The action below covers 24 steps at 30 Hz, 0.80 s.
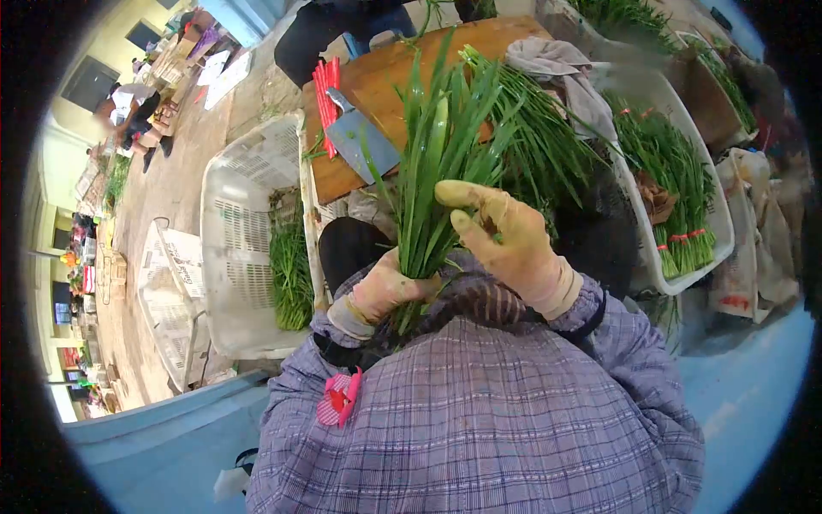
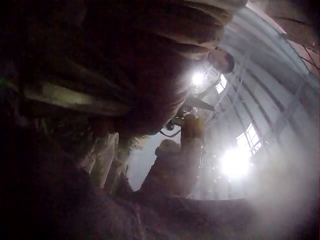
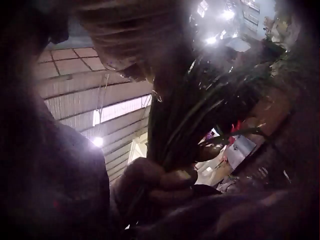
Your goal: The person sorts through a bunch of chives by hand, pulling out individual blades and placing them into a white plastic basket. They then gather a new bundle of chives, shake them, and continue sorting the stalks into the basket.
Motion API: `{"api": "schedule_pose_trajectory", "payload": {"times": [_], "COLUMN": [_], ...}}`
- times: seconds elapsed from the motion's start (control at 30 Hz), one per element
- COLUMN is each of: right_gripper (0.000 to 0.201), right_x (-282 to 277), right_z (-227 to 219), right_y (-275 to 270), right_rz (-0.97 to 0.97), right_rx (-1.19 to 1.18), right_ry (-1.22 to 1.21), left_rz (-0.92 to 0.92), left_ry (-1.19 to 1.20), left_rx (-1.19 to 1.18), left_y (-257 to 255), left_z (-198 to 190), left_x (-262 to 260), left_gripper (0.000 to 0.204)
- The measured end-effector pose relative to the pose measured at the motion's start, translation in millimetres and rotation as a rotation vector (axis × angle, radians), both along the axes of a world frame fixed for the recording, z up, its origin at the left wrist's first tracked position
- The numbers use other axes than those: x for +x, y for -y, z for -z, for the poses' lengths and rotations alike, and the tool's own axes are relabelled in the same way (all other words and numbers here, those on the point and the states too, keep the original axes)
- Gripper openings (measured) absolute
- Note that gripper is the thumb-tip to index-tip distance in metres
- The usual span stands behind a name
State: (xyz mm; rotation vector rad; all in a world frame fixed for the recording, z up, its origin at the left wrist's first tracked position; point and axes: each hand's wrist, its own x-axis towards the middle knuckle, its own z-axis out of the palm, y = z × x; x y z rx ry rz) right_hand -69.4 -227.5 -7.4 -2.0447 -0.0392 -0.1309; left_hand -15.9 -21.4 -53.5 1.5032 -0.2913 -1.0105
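My gloved left hand grips the lower stems of a bunch of garlic chives, whose long flat leaves fan upward. The right hand, in a stained light glove, is raised beside the leaves with thumb and forefinger apart and nothing seen between them. In the dark right wrist view the left hand shows around the stems. More loose garlic chives lie on the wooden board behind the right hand. The left wrist view is mostly dark.
A broad-bladed knife and red strips lie on the wooden board, near a grey cloth. A white crate with greens stands at left; another crate holds tied bundles at right.
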Motion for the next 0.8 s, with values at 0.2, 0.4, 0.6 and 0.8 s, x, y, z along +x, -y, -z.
{"api": "schedule_pose_trajectory", "payload": {"times": [0.2,0.4,0.6,0.8], "right_gripper": [0.030,0.021,0.018,0.012], "right_x": [25,23,11,5], "right_z": [6,6,10,15], "right_y": [5,11,3,4], "right_rz": [0.083,0.174,0.316,0.269], "right_rx": [0.793,0.768,0.759,0.956], "right_ry": [-0.162,-0.182,-0.076,-0.080], "left_rz": [0.058,0.051,0.016,0.034], "left_ry": [0.102,0.276,0.043,-0.065], "left_rx": [0.031,-0.030,-0.067,-0.121], "left_y": [0,7,6,9], "left_z": [16,20,27,23], "left_x": [3,2,2,1], "left_gripper": [0.032,0.035,0.032,0.033]}}
